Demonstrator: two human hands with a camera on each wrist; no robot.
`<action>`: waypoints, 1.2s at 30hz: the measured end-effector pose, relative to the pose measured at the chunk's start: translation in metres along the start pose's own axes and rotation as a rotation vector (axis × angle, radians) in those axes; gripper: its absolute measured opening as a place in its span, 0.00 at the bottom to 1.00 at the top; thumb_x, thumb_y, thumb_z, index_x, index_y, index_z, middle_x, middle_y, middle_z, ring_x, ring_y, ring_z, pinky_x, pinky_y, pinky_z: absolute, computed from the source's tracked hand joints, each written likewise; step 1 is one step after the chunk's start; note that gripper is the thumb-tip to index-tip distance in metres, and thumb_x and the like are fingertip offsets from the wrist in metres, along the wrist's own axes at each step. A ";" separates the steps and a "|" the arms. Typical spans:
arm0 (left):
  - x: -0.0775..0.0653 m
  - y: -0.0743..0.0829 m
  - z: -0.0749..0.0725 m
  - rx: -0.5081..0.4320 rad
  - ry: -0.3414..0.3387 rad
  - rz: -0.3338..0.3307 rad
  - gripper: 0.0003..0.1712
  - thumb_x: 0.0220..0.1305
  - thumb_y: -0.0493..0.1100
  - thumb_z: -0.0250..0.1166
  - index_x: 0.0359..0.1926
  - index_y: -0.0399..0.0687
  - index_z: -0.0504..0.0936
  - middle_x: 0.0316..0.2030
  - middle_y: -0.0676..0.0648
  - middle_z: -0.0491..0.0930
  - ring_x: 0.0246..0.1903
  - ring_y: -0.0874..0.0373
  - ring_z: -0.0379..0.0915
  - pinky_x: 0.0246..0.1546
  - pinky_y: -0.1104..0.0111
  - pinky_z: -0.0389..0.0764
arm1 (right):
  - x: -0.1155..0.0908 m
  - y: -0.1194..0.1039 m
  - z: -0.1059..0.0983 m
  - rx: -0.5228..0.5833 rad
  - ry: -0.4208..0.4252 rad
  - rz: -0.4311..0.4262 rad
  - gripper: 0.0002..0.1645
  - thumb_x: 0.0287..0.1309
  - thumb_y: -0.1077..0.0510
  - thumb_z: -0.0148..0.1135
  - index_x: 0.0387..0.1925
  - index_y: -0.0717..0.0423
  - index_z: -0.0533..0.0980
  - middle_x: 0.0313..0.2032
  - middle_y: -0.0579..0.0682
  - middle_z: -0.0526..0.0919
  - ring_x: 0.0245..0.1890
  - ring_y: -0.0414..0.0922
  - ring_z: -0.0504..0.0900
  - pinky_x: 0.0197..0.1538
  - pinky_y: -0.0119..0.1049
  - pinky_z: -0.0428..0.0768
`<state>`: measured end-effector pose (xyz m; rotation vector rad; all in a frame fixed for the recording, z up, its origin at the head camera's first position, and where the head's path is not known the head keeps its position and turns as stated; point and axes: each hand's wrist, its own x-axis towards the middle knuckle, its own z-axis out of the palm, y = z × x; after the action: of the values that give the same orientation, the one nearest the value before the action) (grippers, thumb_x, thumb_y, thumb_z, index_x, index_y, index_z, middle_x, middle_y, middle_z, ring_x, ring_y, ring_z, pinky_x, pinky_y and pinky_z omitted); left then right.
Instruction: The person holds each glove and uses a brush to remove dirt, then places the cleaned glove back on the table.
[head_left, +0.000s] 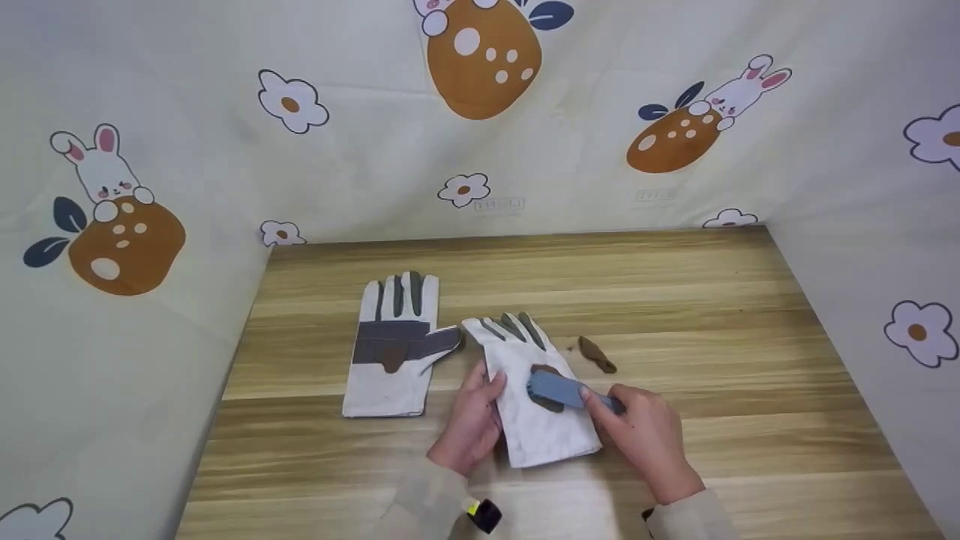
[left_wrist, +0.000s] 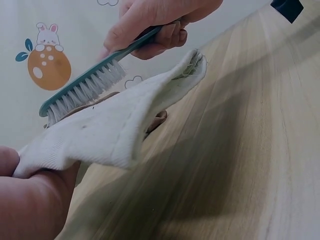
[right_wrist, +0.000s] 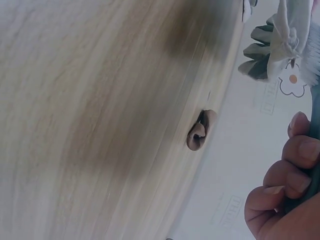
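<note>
Sleeves (head_left: 427, 499) nearest, left fingers (head_left: 474, 379) pinch a glove (head_left: 551, 442), right fingers (right_wrist: 296, 150) curl round a brush (head_left: 557, 389).

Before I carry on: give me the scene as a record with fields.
Left hand: holds white cloth glove with dark finger strips
Right hand: grips teal, white-bristled brush by its handle
Brush: bristles down, over brown patch on held glove
Second glove: white cloth, purple-grey palm band, lying on wood-grain table
Loose piece: brown, twisted, right of held glove
</note>
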<state>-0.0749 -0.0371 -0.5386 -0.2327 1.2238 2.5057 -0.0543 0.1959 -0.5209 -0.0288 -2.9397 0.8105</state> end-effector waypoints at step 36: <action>-0.003 -0.004 0.001 0.026 0.024 0.002 0.34 0.79 0.37 0.45 0.80 0.43 0.46 0.76 0.35 0.56 0.69 0.48 0.65 0.72 0.56 0.68 | 0.000 -0.009 0.004 -0.007 0.003 -0.052 0.28 0.59 0.32 0.66 0.17 0.47 0.77 0.16 0.43 0.74 0.19 0.40 0.68 0.24 0.35 0.63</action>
<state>-0.0710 -0.0349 -0.5399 -0.2562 1.2657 2.4938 -0.0546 0.1860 -0.5201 0.0454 -2.9272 0.7925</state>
